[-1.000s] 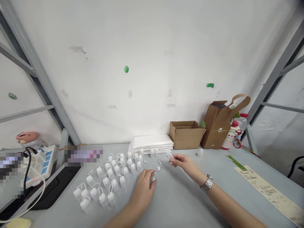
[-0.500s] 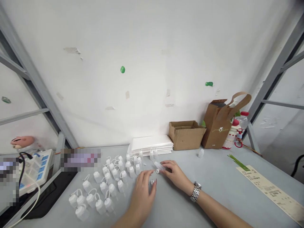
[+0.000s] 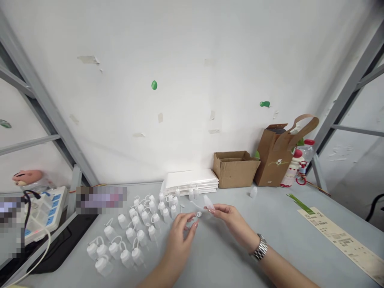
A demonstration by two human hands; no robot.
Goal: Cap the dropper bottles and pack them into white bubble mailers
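My right hand (image 3: 228, 214) pinches a small translucent white squeeze bottle (image 3: 208, 202), its body tilted upward above the table. Close to its fingertips is a white cap (image 3: 199, 214), with a thin pale strap (image 3: 195, 205) looping above it; whether the cap touches the fingers is unclear. My left hand (image 3: 182, 232) sits just left of the cap, thumb and curved fingers apart, and I see nothing gripped in it. Beside it on the left stand several small white capped bottles (image 3: 138, 255), many with looped straps.
A stack of flat white packets (image 3: 192, 181) lies against the wall beside an open cardboard box (image 3: 237, 174). A brown paper bag (image 3: 274, 164) stands farther right. One loose translucent piece (image 3: 253, 192) rests before the box. A power strip (image 3: 49, 218) occupies the left side.
My right hand has raised and tilted the bottle from lying low to pointing upward. The small white piece by my left thumb no longer shows; my left hand has shifted slightly.
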